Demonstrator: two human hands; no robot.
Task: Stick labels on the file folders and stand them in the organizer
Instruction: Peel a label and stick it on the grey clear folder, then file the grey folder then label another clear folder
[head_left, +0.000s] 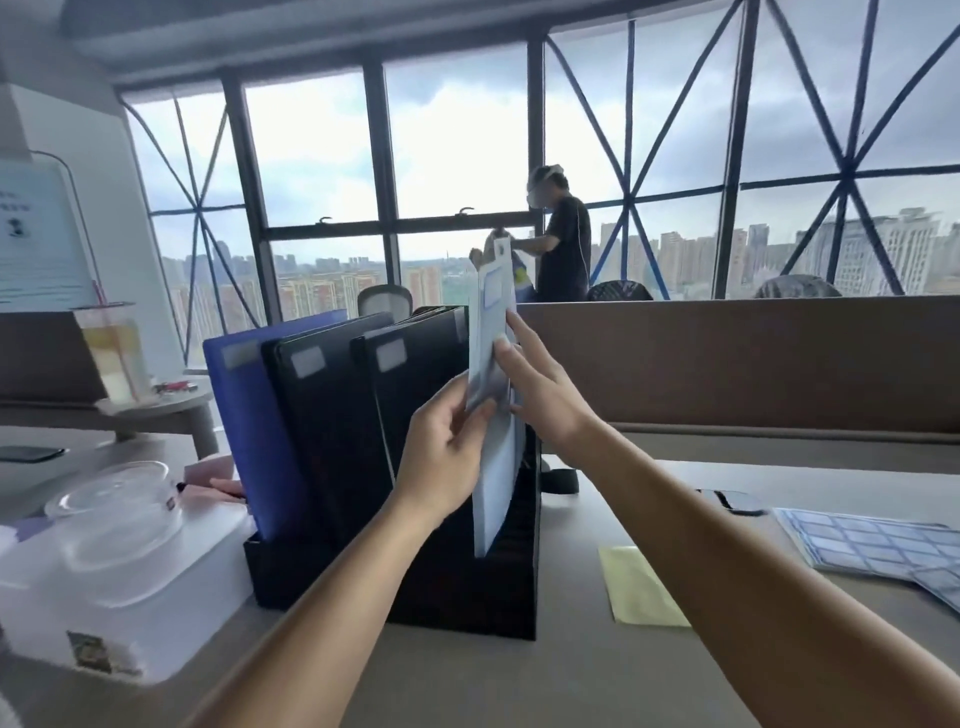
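Left grip: my left hand (447, 441) is closed on the near edge of the pale blue-white plastic file folder (493, 415), thumb on one face, fingers behind.
Right grip: my right hand (545, 384) presses flat against the folder's right face, fingers (514, 332) stretched up along it; a steadying hold, not a fist.
Pale folder: upright, slightly tilted, its lower end down in the rightmost slot of the black slotted desk organizer (467, 587); a blue-bordered label (492, 299) sits near its top.
Other folders: a blue plastic folder (249, 415) in the leftmost slot, then two black plastic folders (332, 415) (415, 374) to its right, all leaning left, each with a pale label near the top corner.
Organizer: on the grey desk (571, 675), near the middle.
Label sheets: a stack of blue-bordered sticker sheets (872, 545) lies on the desk at far right, well apart from the organizer.
Yellow paper: a pale yellow backing strip (639, 587) lies flat between the organizer and the sheets.
Left side: a white plastic box (104, 613) with a clear round lid (114, 499) on top, just beside the organizer.
Far background: a person (561, 244) stands by the large windows.
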